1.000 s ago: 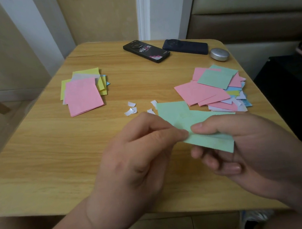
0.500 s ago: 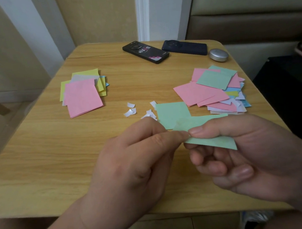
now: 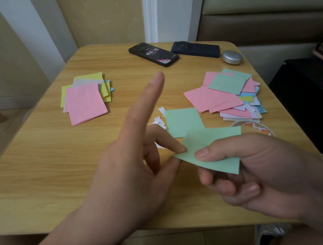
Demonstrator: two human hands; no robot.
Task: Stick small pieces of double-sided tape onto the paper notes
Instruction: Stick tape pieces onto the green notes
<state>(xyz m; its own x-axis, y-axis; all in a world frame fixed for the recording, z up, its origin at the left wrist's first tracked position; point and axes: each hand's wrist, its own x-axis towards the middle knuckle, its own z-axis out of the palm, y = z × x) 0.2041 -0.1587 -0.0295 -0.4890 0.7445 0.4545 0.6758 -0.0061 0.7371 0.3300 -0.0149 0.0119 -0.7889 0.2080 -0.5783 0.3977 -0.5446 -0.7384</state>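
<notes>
The right hand [image 3: 257,169] held the green note [image 3: 214,143] above the desk [image 3: 44,160], with the thumb on top and curled fingers under it. The left hand [image 3: 126,175] pinched the near left corner of this note between thumb and middle finger, while its index finger pointed up straight. A second green note [image 3: 183,120] lay flat just behind, beside white paper scraps [image 3: 159,120]. The tape roll [image 3: 253,126] lay partly hidden behind the right hand.

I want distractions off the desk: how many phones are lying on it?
2. A black phone lies at the far edge of the table; a dark blue phone lies just right of it, next to a small silver case. None seems hidden.
</notes>
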